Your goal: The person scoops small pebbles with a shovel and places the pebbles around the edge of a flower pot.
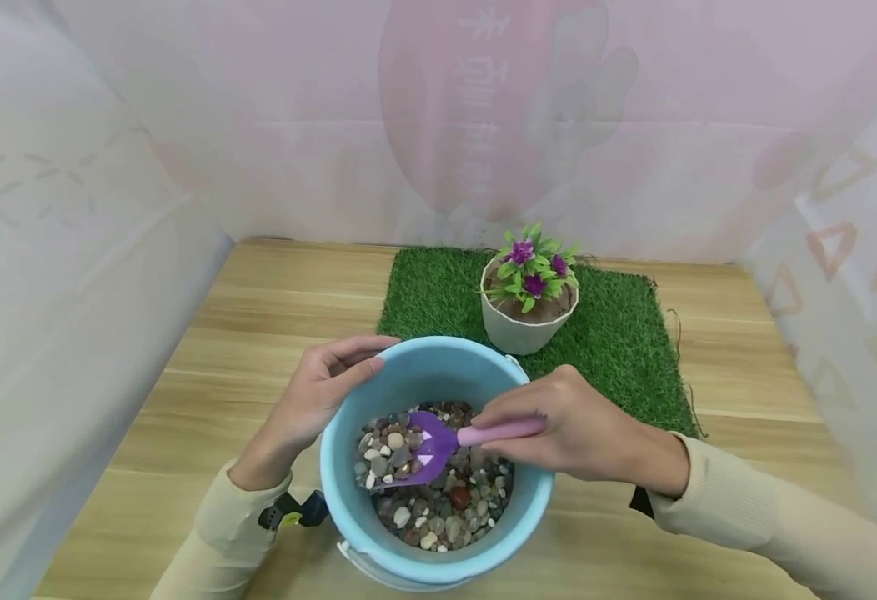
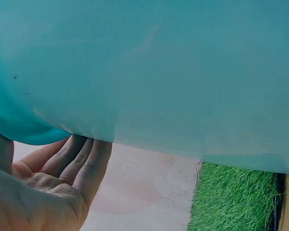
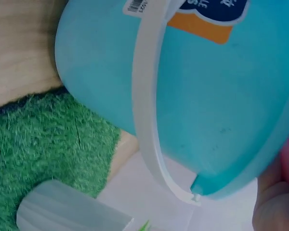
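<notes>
A light blue bucket (image 1: 339, 500) holds many mixed pebbles (image 1: 438, 523). My right hand (image 1: 584, 425) grips the pink handle of a small toy shovel (image 1: 438, 446) over the bucket's right rim. The shovel's purple slotted blade lies inside the bucket, pointing left, with pebbles on and around it. At the upper left rim, my left hand (image 1: 311, 400) holds the bucket, its thumb over the edge. The left wrist view shows the left fingers (image 2: 94, 166) against the bucket's outer wall. Only part of the right hand (image 3: 277, 207) shows in the right wrist view, at the edge.
Behind the bucket lies a green artificial grass mat (image 1: 618, 350) on the wooden table (image 1: 206, 400). A white pot (image 1: 517, 333) with purple flowers (image 1: 533, 286) stands on the mat. The bucket's white carrying handle (image 3: 145, 96) hangs down its side. Printed cloth (image 1: 296, 125) surrounds the table.
</notes>
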Demonstrator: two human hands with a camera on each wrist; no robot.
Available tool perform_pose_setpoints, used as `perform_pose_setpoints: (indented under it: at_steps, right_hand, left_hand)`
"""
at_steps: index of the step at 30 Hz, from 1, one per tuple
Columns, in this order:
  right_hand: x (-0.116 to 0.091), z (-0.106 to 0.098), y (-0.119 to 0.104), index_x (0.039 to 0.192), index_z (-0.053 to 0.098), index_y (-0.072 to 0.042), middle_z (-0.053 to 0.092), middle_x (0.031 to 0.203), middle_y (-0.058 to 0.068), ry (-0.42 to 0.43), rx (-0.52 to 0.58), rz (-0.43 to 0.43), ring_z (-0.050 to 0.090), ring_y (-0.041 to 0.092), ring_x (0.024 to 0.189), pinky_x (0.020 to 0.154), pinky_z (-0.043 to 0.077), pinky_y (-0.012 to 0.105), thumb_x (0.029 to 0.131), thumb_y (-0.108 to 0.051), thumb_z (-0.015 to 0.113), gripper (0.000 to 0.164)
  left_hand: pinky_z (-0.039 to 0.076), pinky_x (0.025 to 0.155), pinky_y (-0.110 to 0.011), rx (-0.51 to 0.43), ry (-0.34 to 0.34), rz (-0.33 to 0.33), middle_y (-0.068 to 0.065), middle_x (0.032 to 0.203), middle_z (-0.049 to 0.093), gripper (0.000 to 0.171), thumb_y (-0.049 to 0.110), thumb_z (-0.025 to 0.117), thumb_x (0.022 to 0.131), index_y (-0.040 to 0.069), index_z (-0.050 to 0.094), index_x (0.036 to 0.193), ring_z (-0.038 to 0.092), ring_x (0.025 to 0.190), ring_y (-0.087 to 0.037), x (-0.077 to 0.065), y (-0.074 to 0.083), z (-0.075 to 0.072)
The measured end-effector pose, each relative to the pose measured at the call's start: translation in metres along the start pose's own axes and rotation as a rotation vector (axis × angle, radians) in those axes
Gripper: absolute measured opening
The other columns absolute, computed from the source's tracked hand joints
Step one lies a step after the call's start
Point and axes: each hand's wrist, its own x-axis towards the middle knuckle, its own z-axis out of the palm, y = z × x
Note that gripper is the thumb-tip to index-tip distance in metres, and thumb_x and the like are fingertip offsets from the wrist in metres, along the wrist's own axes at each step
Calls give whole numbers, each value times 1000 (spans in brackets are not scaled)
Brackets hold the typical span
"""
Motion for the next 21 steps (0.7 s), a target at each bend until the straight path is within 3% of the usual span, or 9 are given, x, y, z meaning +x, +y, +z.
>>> perform_pose_setpoints:
  at_steps: [7, 16, 21]
  right_hand:
    - [-8, -13, -3, 111, 81, -4, 83, 103, 8, 51, 26, -20, 81, 14, 91, 75, 68, 19, 84, 7, 84, 29]
    - [-16, -21, -5, 111, 80, 2, 82, 103, 15, 125, 70, -63, 82, 17, 89, 71, 68, 22, 76, 16, 85, 38]
    - [-22, -25, -5, 112, 80, 1, 83, 102, 14, 158, 47, -85, 82, 16, 87, 70, 68, 21, 77, 14, 85, 37]
  left_hand:
    - [71, 86, -40, 19, 7, 10, -27, 131, 71, 35, 11, 59, 107, -3, 64, 139, 79, 102, -21, -1, 0, 0]
    - [72, 79, -43, 22, 18, -7, -28, 129, 71, 34, 12, 59, 108, -3, 65, 138, 80, 99, -17, -1, 1, 0]
    - [72, 77, -44, 23, 16, -13, -28, 130, 70, 35, 12, 59, 108, -3, 64, 139, 79, 97, -16, 0, 1, 1]
